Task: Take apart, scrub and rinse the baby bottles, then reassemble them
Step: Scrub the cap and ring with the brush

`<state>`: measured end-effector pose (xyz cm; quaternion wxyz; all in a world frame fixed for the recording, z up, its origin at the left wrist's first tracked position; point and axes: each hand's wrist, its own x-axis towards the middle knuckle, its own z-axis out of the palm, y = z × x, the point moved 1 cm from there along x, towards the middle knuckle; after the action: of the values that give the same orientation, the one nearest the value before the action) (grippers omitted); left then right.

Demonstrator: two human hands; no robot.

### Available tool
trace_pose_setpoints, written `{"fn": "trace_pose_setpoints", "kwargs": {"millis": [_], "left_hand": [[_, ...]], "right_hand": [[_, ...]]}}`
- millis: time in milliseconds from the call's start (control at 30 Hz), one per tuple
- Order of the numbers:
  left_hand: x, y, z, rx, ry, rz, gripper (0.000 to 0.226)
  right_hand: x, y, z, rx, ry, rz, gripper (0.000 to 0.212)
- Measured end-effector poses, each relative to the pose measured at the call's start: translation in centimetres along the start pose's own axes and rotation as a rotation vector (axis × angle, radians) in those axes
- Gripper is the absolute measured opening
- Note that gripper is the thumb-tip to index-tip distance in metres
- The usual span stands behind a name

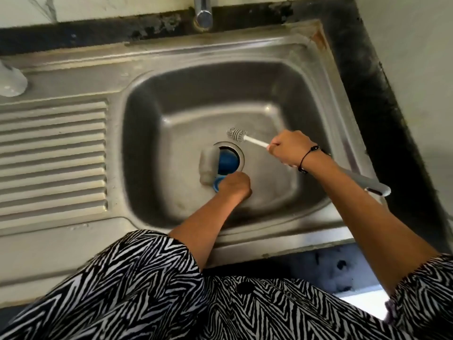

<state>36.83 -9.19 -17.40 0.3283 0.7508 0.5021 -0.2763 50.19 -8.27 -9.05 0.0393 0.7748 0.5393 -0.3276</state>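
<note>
Gripping the bottle [208, 165] by its blue collar, my left grip [234, 186] holds it over the sink [171, 94] drain, while my right grip [290, 148] clasps the brush [236, 134] just beyond it.

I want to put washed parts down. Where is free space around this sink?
Free: the ribbed drainboard left of the basin, and the basin floor behind the drain. Crowded: the drain, where the bottle, left hand and brush in the right hand meet.

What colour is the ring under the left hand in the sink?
Blue. The plastic ring peeks out beside the left hand, clearest in the head view.
</note>
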Motion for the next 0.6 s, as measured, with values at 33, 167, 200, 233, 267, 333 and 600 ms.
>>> {"fn": "trace_pose_setpoints", "kwargs": {"millis": [33, 167, 200, 233, 267, 333, 600], "left_hand": [[0.2, 0.0, -0.1, 0.034, -0.005, -0.004, 0.028], [0.7, -0.3, -1.5, 0.121, 0.073, -0.030, 0.034], [0.9, -0.4, -2.0, 0.126, 0.119, -0.027, 0.032], [1.1, -0.5, -2.5, 0.134, 0.175, -0.017, 0.033], [1.5, -0.7, -2.9, 0.160, 0.241, 0.000, 0.035], [2.4, -1.0, -3.4, 0.275, 0.367, 0.042, 0.037], [4.5, -2.2, -1.7, 0.602, 0.396, 0.006, 0.035]], "right_hand": [[0.3, 0.1, 0.0, -0.003, -0.008, 0.004, 0.032], [1.4, 0.2, -0.2, 0.001, -0.019, 0.015, 0.027], [1.7, 0.2, -0.2, 0.005, -0.023, 0.015, 0.024], [1.9, 0.1, -0.1, 0.005, -0.030, 0.013, 0.022], [2.2, 0.1, 0.1, 0.002, -0.040, 0.013, 0.021], [2.6, -0.1, 0.6, -0.013, -0.057, 0.009, 0.023], [3.3, -0.6, 1.6, -0.014, -0.050, 0.011, 0.025]]}}
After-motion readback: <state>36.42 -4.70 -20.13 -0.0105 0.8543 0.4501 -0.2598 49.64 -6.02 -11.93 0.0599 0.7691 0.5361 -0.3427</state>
